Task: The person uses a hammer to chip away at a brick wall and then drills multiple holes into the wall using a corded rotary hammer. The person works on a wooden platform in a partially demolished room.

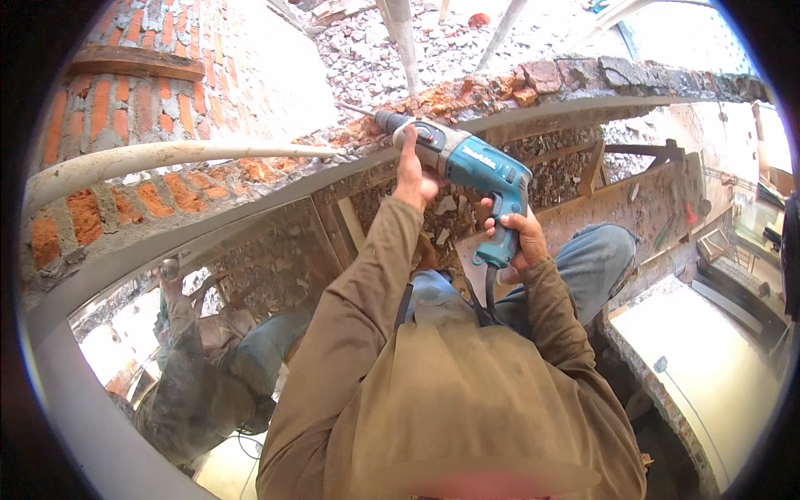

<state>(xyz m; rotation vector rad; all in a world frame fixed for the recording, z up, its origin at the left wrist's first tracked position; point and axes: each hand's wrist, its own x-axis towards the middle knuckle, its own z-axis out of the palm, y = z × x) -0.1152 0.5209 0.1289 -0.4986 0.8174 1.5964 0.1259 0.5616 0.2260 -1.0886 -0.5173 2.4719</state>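
A teal and grey rotary hammer drill (487, 167) is held across the broken top of a brick wall (450, 98), pointing up and to the left. Its thin bit (354, 108) reaches the wall's rough edge; whether the tip touches the brick, I cannot tell. My left hand (412, 177) supports the drill's front from below, thumb lying along its side. Around the rear handle, my right hand (525, 237) is closed, its fingers near the trigger. A dark cord (490, 287) runs down from the handle toward my lap.
A pale pipe (167, 158) crosses the brickwork at left. Grey rubble (358, 50) and upright poles (402, 42) lie beyond the wall. Wooden boards (617, 204) lean at right. At lower left another person's figure (200, 392), or a reflection, shows an arm raised to the wall.
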